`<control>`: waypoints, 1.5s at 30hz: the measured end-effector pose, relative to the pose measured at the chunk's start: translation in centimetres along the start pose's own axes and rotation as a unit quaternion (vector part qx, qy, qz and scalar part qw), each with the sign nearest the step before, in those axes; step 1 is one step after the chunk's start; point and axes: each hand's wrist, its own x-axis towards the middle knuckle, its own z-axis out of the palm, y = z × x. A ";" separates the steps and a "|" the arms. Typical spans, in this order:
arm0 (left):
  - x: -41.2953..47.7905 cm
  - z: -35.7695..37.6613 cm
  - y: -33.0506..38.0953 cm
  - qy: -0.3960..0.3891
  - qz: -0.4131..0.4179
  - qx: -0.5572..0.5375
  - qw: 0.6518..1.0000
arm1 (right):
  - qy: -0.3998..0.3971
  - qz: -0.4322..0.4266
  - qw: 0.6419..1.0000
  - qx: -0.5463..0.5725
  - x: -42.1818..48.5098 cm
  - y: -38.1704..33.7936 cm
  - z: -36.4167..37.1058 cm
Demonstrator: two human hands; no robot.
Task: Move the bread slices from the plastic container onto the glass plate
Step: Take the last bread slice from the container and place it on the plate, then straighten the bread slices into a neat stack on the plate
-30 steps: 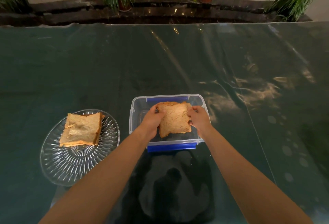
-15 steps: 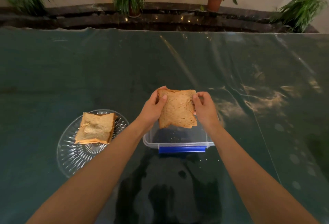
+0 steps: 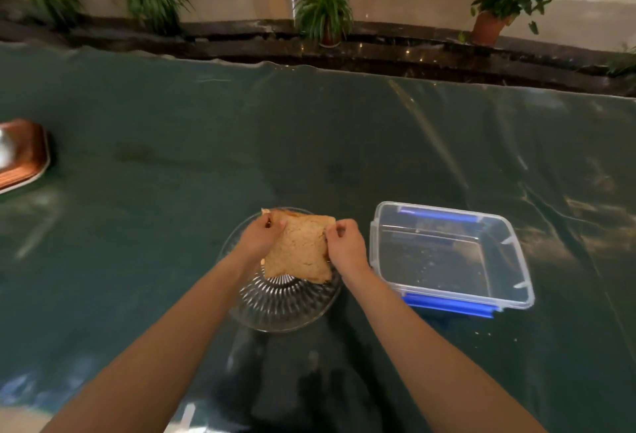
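Observation:
A brown bread slice (image 3: 300, 253) hangs over the ribbed glass plate (image 3: 282, 308) near the table's middle. My left hand (image 3: 261, 238) pinches its left edge and my right hand (image 3: 346, 247) pinches its right edge. A corner of another slice (image 3: 266, 212) pokes out behind my left hand; the bread lying on the plate is mostly hidden by the held slice and my hands. To the right stands the clear plastic container (image 3: 516, 281) with blue clips, holding only crumbs.
The table wears a dark green cloth under a shiny plastic sheet (image 3: 172, 157). A copper-coloured tray (image 3: 20, 154) sits at the far left edge. Potted plants (image 3: 323, 13) line a dark ledge beyond the table's far edge.
Both hands lifted the slice out of the container and carried it left, so it now hangs over the plate. The camera turned left, bringing the copper tray into view.

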 end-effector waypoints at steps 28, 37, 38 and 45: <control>4.4 -5.1 -5.8 0.043 0.040 0.153 0.987 | 0.105 0.034 0.991 -0.071 -2.1 2.7 5.9; 5.8 -6.2 -6.1 0.083 0.074 0.166 0.980 | 0.114 -0.008 0.975 -0.192 -2.5 3.6 3.9; 5.7 -6.4 -6.0 0.082 0.079 0.166 0.979 | 0.116 -0.021 0.971 -0.207 -2.5 3.4 3.8; 5.3 -6.4 -5.4 0.038 0.055 0.186 0.980 | 0.075 0.010 0.971 -0.226 -1.8 2.2 3.6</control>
